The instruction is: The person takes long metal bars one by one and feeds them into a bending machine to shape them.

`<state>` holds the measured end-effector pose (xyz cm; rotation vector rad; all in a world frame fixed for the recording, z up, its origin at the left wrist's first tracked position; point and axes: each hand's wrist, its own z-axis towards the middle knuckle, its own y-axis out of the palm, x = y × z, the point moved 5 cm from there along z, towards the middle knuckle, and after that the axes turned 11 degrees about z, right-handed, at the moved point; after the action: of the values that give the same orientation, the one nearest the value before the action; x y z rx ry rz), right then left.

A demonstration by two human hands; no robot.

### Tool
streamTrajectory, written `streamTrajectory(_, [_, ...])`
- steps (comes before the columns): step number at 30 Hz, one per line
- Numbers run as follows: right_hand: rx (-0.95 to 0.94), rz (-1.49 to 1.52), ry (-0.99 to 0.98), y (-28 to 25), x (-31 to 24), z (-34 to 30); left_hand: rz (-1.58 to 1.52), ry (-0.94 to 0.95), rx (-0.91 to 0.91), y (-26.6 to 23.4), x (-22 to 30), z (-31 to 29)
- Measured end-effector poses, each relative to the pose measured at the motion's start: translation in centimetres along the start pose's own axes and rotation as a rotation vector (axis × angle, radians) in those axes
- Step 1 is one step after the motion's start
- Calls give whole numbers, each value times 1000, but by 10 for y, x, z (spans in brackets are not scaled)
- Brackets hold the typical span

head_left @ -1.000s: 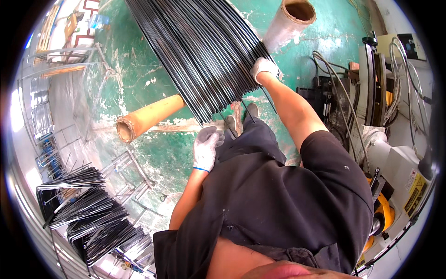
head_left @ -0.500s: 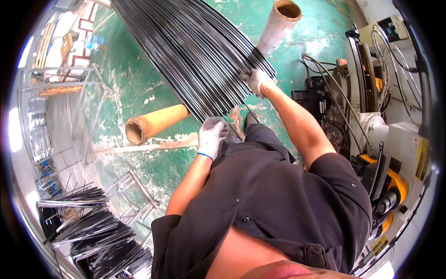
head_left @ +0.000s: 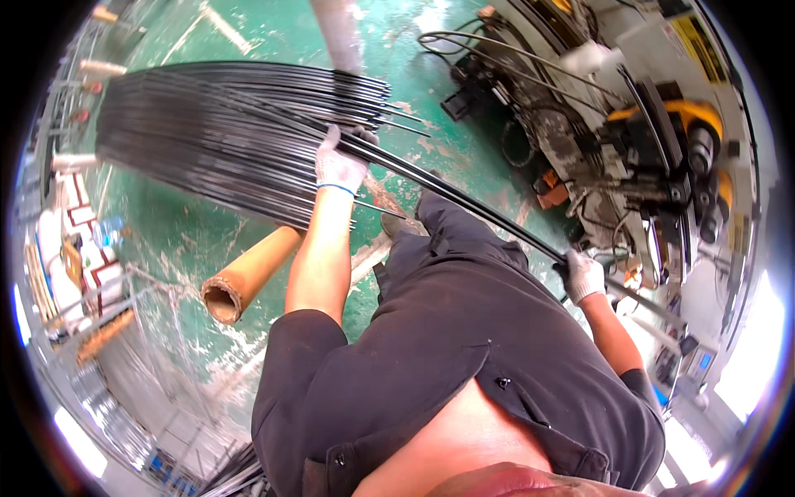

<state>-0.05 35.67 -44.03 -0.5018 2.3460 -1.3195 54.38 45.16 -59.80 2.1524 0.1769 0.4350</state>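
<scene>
A wide layer of long black rods [head_left: 215, 149] lies across cardboard tubes. From it a few black rods [head_left: 454, 194] slant down to the right, past the front of my body. My left hand [head_left: 339, 162], in a white glove with a blue cuff edge, is closed around these rods at the layer's near end. Farther along, at my right side, my right hand [head_left: 585, 275] grips the same rods, its gloved fingers wrapped round them. The exact number of rods in my hands cannot be made out.
An orange-brown cardboard tube [head_left: 248, 277] sticks out below the layer, and a pale tube [head_left: 338, 33] beyond it. Machinery with yellow-orange motors [head_left: 696, 124] and cables stands at the right. Metal frames [head_left: 166, 311] are at the left, on the worn green floor [head_left: 174, 236].
My view has turned right. A few rods have come out of the layer with my right hand, which moved right and nearer. My left hand has moved from the layer's corner onto these rods.
</scene>
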Motion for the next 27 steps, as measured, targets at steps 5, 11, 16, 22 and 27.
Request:
streamTrajectory(5, [521,-15,168,21,44,-59,176,-105,48,33,-93,-31])
streamTrajectory(11, [488,25,408,35,174,-103,355,-206,15,106,-141,-91])
streamTrajectory(16, [587,47,938,49,318,-176,376,26,-209,199,-99,-86])
streamTrajectory(22, [1424,2794,237,110,346,-96,556,21,-393,306,-229,-101])
streamTrajectory(27, [1230,3193,59,-18,232,-7,678,-107,-561,364,-335,-91])
